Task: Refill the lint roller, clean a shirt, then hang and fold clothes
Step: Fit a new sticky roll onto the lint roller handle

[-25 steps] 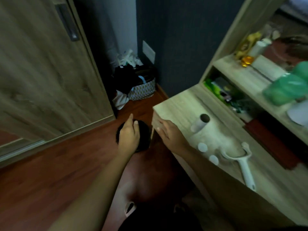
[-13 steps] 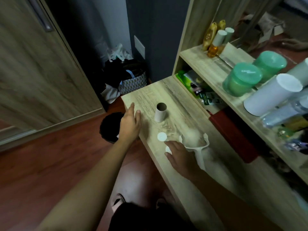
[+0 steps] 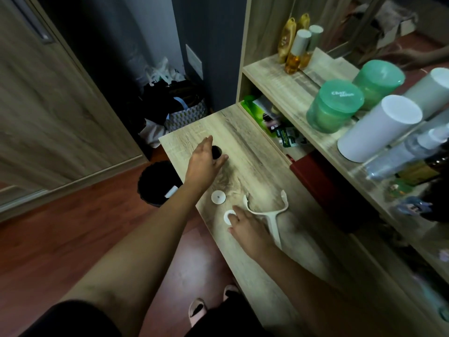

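Pale wood-grain desk top (image 3: 255, 147) runs from near right to far left across the view, with a matching open shelf unit (image 3: 286, 79) along its right side holding green-lidded jars (image 3: 335, 108), a tall white cylinder (image 3: 379, 127) and bottles. To the left lies reddish wood floor, where a black bin (image 3: 155, 183) stands just beside the desk edge and a patterned basket (image 3: 187, 115) heaped with dark and white clothes sits in the far corner. A person leans over the desk with both bare arms stretched out. The white lint roller handle (image 3: 267, 212) lies flat on the desk near the right, its forked end bare, with no roll mounted. The left hand (image 3: 204, 161) reaches farther along the desk to an empty cardboard tube (image 3: 216, 152) standing upright; fingers and thumb are straight and spread to either side of it, and whether they touch it cannot be told. The right hand (image 3: 247, 227) rests nearer, fingers extended and apart, fingertips lying on a small white round end cap (image 3: 228, 216) just beside the handle. A second white cap (image 3: 218, 197) lies loose between the two hands. This looks like the refill step, with the spent core stripped out and the parts laid apart. The next move probably calls for closing the left hand on the tube and dropping it in the bin beside the desk, then finding a fresh roll to fit between the caps; none can be identified for certain here.
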Available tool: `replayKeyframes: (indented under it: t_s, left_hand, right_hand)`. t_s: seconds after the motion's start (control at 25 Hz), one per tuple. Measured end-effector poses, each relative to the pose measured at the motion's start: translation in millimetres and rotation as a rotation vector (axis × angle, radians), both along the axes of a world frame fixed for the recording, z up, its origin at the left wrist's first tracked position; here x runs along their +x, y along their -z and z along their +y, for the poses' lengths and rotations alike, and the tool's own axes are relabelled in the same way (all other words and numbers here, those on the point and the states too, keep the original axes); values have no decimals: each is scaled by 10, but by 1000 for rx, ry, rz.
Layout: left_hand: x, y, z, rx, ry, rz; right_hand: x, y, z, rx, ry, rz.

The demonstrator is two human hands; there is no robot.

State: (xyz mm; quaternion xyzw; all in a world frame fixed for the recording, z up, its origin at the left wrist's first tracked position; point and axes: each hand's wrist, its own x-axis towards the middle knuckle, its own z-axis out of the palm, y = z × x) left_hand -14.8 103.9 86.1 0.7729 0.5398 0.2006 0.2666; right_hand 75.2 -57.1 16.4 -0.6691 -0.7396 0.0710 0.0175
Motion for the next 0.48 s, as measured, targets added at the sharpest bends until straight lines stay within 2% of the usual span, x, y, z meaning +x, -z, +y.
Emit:
replayKeyframes:
  t_s: [0.16,0.32,0.4,0.48]
  left_hand:
    - [53,81,47,-2,2,60]
    - [-10,48,31,26,-44,27]
    - [-120,-67,-33,44,-159,-93]
    - [-272,-178,-121,-35,-338,-289]
  right_hand:
    - [-55,66,61,31,0,-51]
    - [-61,-4,39,36,61,69]
    - [2,-204,17,93,178,349]
    - [120,-488,-5,132,337,770]
